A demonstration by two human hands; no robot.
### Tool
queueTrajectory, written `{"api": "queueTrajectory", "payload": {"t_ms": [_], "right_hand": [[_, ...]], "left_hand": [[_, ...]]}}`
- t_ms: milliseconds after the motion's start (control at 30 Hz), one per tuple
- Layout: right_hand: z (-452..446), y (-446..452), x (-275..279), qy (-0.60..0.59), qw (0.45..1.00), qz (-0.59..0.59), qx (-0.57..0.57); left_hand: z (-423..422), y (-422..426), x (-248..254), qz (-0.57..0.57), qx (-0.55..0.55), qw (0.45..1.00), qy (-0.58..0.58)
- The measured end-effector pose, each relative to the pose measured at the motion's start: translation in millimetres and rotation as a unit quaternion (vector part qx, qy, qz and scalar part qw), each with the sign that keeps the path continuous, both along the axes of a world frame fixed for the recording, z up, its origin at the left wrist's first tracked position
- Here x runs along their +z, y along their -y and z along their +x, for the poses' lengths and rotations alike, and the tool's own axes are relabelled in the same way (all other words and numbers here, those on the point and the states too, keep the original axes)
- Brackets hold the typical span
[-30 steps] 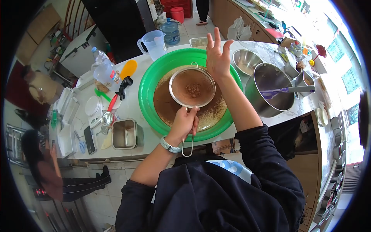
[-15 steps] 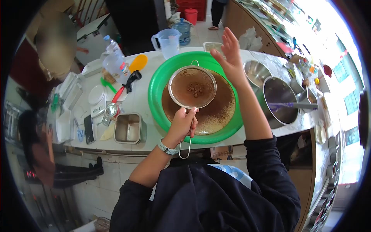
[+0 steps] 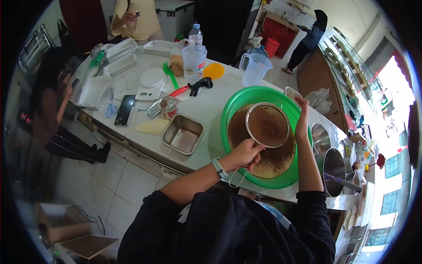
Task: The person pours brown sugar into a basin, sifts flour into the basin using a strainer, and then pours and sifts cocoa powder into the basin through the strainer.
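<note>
My left hand (image 3: 246,155) is wrapped round the wire handle of a round mesh sieve (image 3: 267,125) with brown powder in it. The sieve is held over a large green basin (image 3: 233,99). Inside the basin, brown powder covers much of a pale, frothy mixture (image 3: 274,169). My right hand (image 3: 302,119) is upright beside the sieve's right side, fingers stretched out and nothing in it. Whether its palm touches the sieve's rim I cannot tell.
Left of the basin are a square metal tin (image 3: 183,134), a white scale (image 3: 151,83), a phone (image 3: 125,110) and a plastic jug (image 3: 256,69). Metal bowls (image 3: 332,171) stand at right. Other people are at the left (image 3: 52,101), far side (image 3: 138,20) and back (image 3: 310,37).
The view has turned left, so the table's things appear farther right. My right hand has come down from above the basin's far edge to the sieve's side. My left hand keeps its hold.
</note>
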State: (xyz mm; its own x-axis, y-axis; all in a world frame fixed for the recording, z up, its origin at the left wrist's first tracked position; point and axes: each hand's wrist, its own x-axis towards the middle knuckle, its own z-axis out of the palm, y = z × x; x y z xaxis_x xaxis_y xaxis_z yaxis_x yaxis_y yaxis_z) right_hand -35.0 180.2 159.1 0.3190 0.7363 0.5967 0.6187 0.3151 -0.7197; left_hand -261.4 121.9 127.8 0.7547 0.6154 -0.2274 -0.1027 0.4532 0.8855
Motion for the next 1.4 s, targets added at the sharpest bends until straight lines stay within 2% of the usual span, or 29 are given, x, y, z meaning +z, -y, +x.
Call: {"api": "queueTrajectory", "payload": {"t_ms": [33, 133, 167, 200, 267, 367, 433, 500, 600, 700, 800, 833, 933, 967, 1000, 1067, 1133, 1267, 1333, 1400], "right_hand": [[-8.5, -4.2, 0.7, -0.016, 1.000, -0.026, 0.004], [-39.4, -28.4, 34.9, -0.025, 0.991, 0.064, 0.112], [-46.8, -30.6, 55.0, -0.105, 0.983, -0.022, 0.151], [-64.7, -29.0, 85.2, -0.062, 0.983, -0.136, 0.108], [-94.0, -52.5, 103.1, 0.004, 0.966, -0.210, 0.152], [-154.6, -78.9, 103.5, 0.076, 0.928, -0.206, 0.301], [-189.6, -103.3, 101.7, 0.070, 0.884, -0.315, 0.338], [-223.8, -137.7, 88.0, -0.074, 0.876, -0.337, 0.337], [-261.2, -195.4, 73.6, -0.211, 0.875, -0.363, 0.243], [-283.4, -221.3, 68.1, -0.334, 0.836, -0.361, 0.243], [-275.0, -261.9, 40.7, -0.213, 0.881, -0.297, 0.300], [-274.5, -252.2, 51.2, -0.247, 0.880, -0.308, 0.263], [-250.5, -226.7, 80.0, -0.008, 0.927, -0.328, 0.183], [-231.7, -221.4, 82.0, 0.104, 0.954, -0.215, 0.179], [-210.4, -212.8, 82.5, 0.217, 0.956, -0.101, 0.168], [-175.6, -144.4, 118.5, 0.259, 0.946, -0.066, 0.185], [-133.6, -72.6, 150.5, 0.321, 0.922, -0.142, 0.166], [-52.5, 42.8, 163.4, 0.301, 0.871, -0.374, 0.103], [-33.6, 81.2, 147.7, 0.314, 0.844, -0.427, 0.083], [-16.7, 99.6, 103.0, 0.287, 0.871, -0.397, 0.039]], "left_hand": [[0.7, 0.4, -1.3, 0.009, -0.002, 1.000, -0.003], [2.0, -2.4, -2.1, 0.014, -0.011, 1.000, -0.015], [2.1, -2.2, -1.4, 0.006, -0.013, 1.000, -0.011], [2.0, -2.5, -1.0, -0.001, -0.016, 1.000, -0.007], [2.0, -2.8, -2.0, -0.014, -0.020, 1.000, 0.005], [1.8, -3.0, -2.8, -0.018, -0.031, 0.999, 0.027], [0.9, -2.0, -3.3, -0.018, -0.038, 0.998, 0.040], [0.6, -1.7, -4.5, -0.017, -0.043, 0.998, 0.051], [4.5, -0.2, -9.5, 0.018, -0.036, 0.998, 0.054], [-3.1, -1.0, -7.3, 0.048, -0.065, 0.991, 0.109], [-4.0, -3.6, -6.3, 0.052, -0.075, 0.992, 0.090], [-3.5, -3.6, -6.4, 0.051, -0.068, 0.993, 0.078], [-0.1, -3.4, -8.4, 0.020, -0.065, 0.996, 0.061], [0.3, -4.8, -9.0, -0.001, -0.068, 0.995, 0.068], [1.4, -6.2, -12.3, -0.002, -0.074, 0.995, 0.070], [0.6, -7.3, -14.2, -0.021, -0.089, 0.993, 0.076], [-2.2, -6.4, -11.8, -0.043, -0.099, 0.991, 0.078], [-4.5, -9.6, -7.3, -0.059, -0.095, 0.992, 0.065], [-5.4, -10.1, -3.7, -0.075, -0.088, 0.992, 0.052], [-4.8, -10.4, -7.8, -0.086, -0.083, 0.991, 0.058]]}}
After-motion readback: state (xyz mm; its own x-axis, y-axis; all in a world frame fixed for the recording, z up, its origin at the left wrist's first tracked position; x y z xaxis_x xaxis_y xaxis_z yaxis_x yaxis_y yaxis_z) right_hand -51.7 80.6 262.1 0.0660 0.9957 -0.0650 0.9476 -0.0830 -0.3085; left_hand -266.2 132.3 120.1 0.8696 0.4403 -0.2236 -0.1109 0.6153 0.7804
